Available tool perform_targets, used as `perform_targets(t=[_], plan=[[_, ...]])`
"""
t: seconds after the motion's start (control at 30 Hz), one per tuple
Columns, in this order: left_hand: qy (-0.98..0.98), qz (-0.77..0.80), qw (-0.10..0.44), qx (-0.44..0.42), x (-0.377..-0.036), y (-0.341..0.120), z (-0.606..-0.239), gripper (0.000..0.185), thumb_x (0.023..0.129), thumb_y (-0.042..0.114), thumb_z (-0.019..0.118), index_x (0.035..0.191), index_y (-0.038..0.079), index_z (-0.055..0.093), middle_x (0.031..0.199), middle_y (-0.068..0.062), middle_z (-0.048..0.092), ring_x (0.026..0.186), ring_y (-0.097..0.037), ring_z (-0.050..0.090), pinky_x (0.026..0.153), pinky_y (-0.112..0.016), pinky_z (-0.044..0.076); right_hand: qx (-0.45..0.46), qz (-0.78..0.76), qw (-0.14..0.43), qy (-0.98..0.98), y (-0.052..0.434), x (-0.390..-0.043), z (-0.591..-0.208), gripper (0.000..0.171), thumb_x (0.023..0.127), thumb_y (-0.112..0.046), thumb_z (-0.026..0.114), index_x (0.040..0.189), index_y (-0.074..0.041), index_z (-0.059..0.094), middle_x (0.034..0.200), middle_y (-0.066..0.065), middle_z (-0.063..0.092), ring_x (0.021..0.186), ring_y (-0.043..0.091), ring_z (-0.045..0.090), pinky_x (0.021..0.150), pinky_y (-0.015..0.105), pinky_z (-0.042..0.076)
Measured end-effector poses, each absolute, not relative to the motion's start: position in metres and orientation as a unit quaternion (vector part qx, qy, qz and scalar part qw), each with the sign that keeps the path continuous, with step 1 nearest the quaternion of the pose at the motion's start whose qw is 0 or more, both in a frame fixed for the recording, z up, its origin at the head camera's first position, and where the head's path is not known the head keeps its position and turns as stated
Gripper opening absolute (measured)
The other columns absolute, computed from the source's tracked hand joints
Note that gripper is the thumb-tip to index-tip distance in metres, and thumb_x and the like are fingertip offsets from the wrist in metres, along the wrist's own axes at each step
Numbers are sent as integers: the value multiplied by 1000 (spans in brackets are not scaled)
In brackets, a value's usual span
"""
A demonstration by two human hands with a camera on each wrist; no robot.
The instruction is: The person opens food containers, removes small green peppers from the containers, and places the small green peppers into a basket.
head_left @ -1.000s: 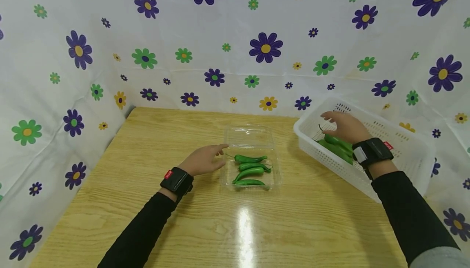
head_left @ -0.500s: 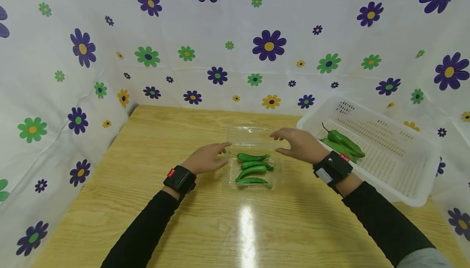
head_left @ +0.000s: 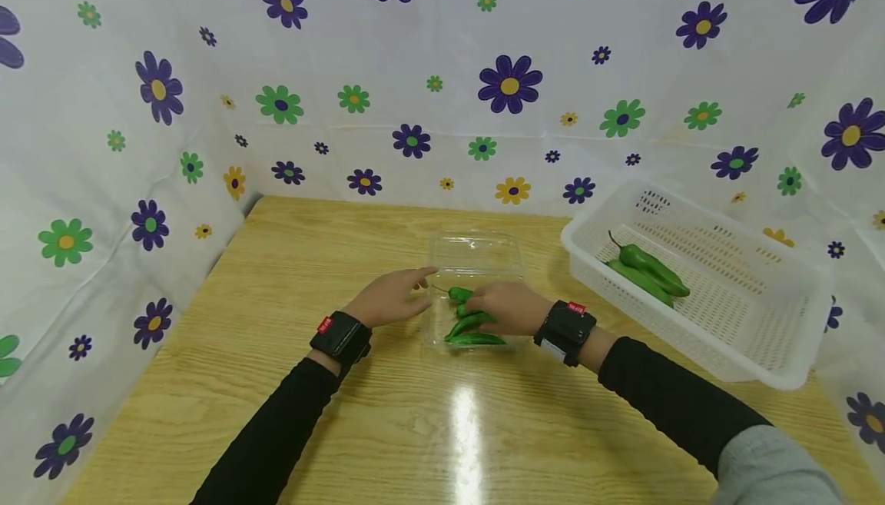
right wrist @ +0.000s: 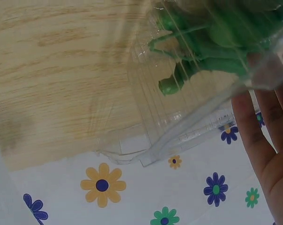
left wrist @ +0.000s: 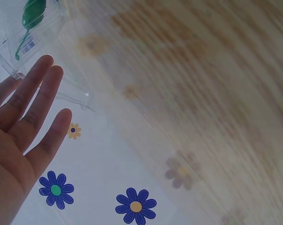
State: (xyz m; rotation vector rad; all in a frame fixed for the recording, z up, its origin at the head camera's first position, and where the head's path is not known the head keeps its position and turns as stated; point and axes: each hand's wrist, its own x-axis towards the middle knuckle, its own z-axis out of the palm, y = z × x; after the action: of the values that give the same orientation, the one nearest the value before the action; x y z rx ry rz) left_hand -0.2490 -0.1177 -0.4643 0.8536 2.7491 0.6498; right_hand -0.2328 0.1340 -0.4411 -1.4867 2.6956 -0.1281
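Note:
Several slim green chili peppers [head_left: 473,340] lie side by side in a clear hinged plastic box [head_left: 439,328], whose lid [head_left: 477,250] is folded back. My left hand [head_left: 389,297] stays at the box's left side, and its fingers look extended in the left wrist view. Reaching in from the right, my right hand [head_left: 512,307] covers part of the middle peppers with its fingers. The right wrist view shows these fingers [right wrist: 249,126] fairly straight beside the clear wall, and their tips are hidden. Pepper stems [right wrist: 169,86] show through the plastic there.
A white perforated basket [head_left: 754,297] stands at the right of the wooden table [head_left: 387,413]. Larger green peppers [head_left: 653,268] lie at its left end. A flower-print cloth [head_left: 442,113] hangs behind and at both sides.
My right hand has moved left from over the basket, past the lid, and down into the box over the chili peppers. My left hand has stayed in place.

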Motion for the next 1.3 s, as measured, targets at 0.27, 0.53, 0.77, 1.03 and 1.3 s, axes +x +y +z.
perform_targets(t=[0.27, 0.53, 0.77, 1.03, 1.3], plan=[[929, 215, 92, 286, -249, -117, -466, 59, 94, 33, 54, 147, 18, 33, 122, -8, 60, 111, -26, 59, 91, -44, 49, -486, -15, 51, 872, 131, -234, -446, 32, 82, -20, 73, 111, -10, 67, 104, 5, 68, 91, 17, 66, 77, 31, 55], [931, 213, 97, 281, -248, -117, -464, 59, 94, 33, 54, 147, 18, 33, 123, -9, 60, 111, -26, 59, 91, -44, 49, -482, 13, 62, 874, 128, -233, -450, 29, 82, -16, 72, 110, -9, 67, 102, 6, 67, 88, 18, 66, 76, 31, 55], [931, 213, 101, 279, -248, -116, -463, 59, 94, 31, 55, 147, 17, 33, 123, -9, 60, 111, -26, 59, 90, -44, 49, -482, 35, 50, 874, 128, -233, -454, 23, 82, -16, 73, 104, -11, 69, 97, 4, 67, 85, 16, 65, 73, 30, 55], [930, 215, 96, 283, -247, -118, -462, 59, 94, 31, 55, 147, 16, 33, 123, -9, 60, 111, -27, 59, 90, -44, 50, -489, 65, 23, 869, 126, -231, -459, 21, 81, -18, 73, 102, -15, 71, 98, 1, 67, 87, 14, 65, 74, 30, 55], [929, 217, 98, 284, -247, -118, -462, 59, 95, 32, 54, 147, 16, 33, 124, -9, 60, 112, -26, 59, 92, -44, 49, -487, 52, 19, 871, 126, -230, -459, 18, 82, -15, 72, 99, -13, 71, 96, 3, 67, 88, 15, 65, 76, 30, 55]])
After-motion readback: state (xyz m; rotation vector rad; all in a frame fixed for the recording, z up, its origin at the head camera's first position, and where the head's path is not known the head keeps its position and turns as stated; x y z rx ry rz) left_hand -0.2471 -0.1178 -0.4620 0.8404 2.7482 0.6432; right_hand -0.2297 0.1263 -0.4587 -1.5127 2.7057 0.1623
